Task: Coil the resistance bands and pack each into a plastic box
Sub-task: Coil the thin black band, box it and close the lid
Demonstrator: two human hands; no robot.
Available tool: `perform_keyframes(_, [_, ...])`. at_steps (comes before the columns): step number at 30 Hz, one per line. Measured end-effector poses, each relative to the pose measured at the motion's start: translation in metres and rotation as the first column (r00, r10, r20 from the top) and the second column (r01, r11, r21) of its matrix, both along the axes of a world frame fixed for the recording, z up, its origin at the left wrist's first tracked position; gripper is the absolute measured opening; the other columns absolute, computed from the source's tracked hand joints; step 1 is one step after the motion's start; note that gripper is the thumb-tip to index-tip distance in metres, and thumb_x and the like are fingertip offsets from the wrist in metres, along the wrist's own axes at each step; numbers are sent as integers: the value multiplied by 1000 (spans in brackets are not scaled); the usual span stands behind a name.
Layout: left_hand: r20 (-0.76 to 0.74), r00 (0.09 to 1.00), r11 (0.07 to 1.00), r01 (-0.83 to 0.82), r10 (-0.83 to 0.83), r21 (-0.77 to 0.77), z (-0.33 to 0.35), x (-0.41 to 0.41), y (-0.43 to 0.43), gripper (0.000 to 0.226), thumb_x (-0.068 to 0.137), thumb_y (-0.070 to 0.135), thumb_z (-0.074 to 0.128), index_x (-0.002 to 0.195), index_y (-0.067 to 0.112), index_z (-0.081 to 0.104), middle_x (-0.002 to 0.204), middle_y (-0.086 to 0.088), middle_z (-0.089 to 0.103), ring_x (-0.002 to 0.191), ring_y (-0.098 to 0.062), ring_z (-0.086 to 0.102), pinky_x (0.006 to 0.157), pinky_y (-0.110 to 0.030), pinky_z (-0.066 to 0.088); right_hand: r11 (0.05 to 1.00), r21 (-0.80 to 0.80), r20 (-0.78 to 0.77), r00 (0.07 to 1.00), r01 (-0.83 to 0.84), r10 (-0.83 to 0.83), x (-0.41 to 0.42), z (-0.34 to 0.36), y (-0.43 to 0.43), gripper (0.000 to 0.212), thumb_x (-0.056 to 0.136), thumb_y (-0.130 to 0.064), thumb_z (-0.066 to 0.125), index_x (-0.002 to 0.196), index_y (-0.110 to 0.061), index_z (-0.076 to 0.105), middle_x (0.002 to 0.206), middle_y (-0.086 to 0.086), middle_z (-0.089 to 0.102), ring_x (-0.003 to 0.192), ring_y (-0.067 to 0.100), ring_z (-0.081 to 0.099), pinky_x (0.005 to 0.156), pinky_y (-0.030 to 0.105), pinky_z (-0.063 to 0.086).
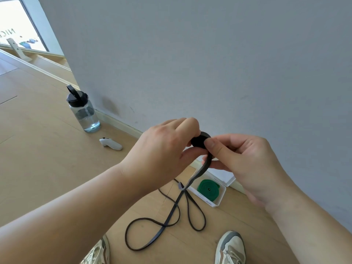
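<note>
Two hands, left [163, 149] and right [245, 161], pinch a small black coil [200, 141] at frame centre; its limp band [171, 212] trails to the floor. Soft, springy rubber: grip the coil's edges.

Soft daylight came from the blown-out window [19, 25] far up-left of my grip, lighting my left hand [162, 151] and right hand [249, 162] evenly; shadows below it were faint; wide-angle edges bowed.
</note>
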State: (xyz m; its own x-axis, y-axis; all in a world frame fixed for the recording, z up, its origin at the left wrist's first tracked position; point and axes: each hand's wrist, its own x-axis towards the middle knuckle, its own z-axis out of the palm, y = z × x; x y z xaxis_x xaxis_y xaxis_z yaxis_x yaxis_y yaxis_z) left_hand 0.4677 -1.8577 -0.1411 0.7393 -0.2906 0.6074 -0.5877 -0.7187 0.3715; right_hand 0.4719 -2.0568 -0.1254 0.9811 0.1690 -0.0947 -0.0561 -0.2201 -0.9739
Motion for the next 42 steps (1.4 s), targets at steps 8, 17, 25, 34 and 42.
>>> perform_keyframes(8, [-410, 903, 988, 80, -129, -135, -1, 1, 8, 18, 91, 31, 77, 106, 22, 71, 85, 18, 66, 78, -7, 64, 69, -25, 55, 927, -375, 122, 991, -8, 58, 3, -4, -8, 10, 96, -27, 69, 90, -30, 77, 70, -8, 74, 71, 16, 73, 66, 26, 56])
perform_keyframes(17, [-591, 795, 973, 2, -140, -229, 7, 1, 13, 6, 96, 23, 71, 99, 27, 74, 74, 7, 72, 69, -15, 66, 65, -29, 55, 904, -422, 261, 946, -68, 193, 1, -4, 2, 15, 93, -15, 73, 90, -28, 80, 80, -8, 71, 78, 11, 67, 63, 17, 51])
perform_keyframes(25, [-622, 754, 914, -71, -213, -399, 11, -4, 12, 9, 102, 11, 61, 104, 20, 64, 82, 1, 74, 70, -10, 72, 69, -28, 63, 997, -76, 159, 986, -32, 44, 5, -2, 3, 17, 88, -19, 78, 100, -31, 83, 90, -1, 82, 94, 25, 77, 95, 51, 59])
perform_keyframes(34, [-467, 876, 983, 36, -118, -182, 5, -3, 17, 28, 94, 24, 75, 121, 28, 73, 96, 13, 68, 77, -10, 65, 72, -27, 57, 923, -382, 219, 966, -45, 138, 1, 1, 8, 19, 91, -12, 74, 85, -29, 78, 79, -14, 76, 78, 7, 72, 71, 19, 57])
perform_keyframes(42, [-577, 808, 964, -45, -119, -262, 19, -3, 22, 15, 96, 13, 70, 103, 26, 72, 86, 14, 73, 83, 1, 70, 74, -12, 54, 963, -269, 177, 982, -18, 68, -1, 4, 7, 13, 83, -22, 82, 93, -32, 82, 84, -14, 79, 86, 10, 75, 86, 37, 61])
